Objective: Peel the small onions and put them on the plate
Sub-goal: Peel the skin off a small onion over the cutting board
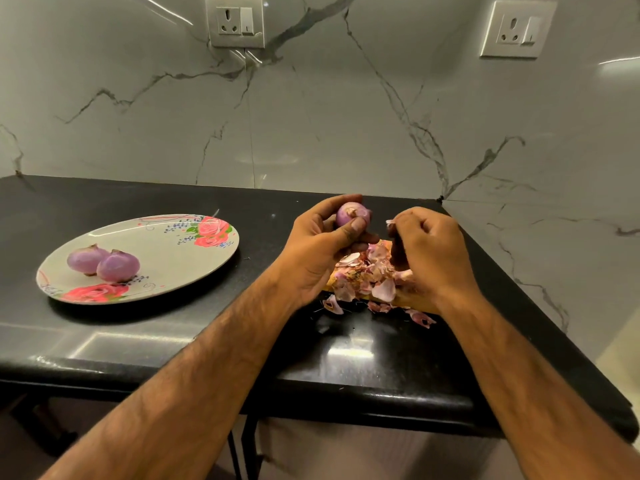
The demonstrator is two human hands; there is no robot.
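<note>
My left hand (320,244) grips a small purple onion (350,213) between thumb and fingers, held above the counter. Just to its right, my right hand (427,247) has its fingers curled and pinches a small scrap of onion skin (390,222). Under both hands lies a heap of pink onion peels (363,275) on a yellowish board, mostly hidden. At the left, a white oval plate with red roses (166,251) holds two peeled purple onions (104,263) side by side.
The black counter (173,334) has its front edge near me and ends at a corner on the right. A marble wall with two power sockets (235,20) stands behind. Loose peel bits (420,317) lie on the counter in front of the heap.
</note>
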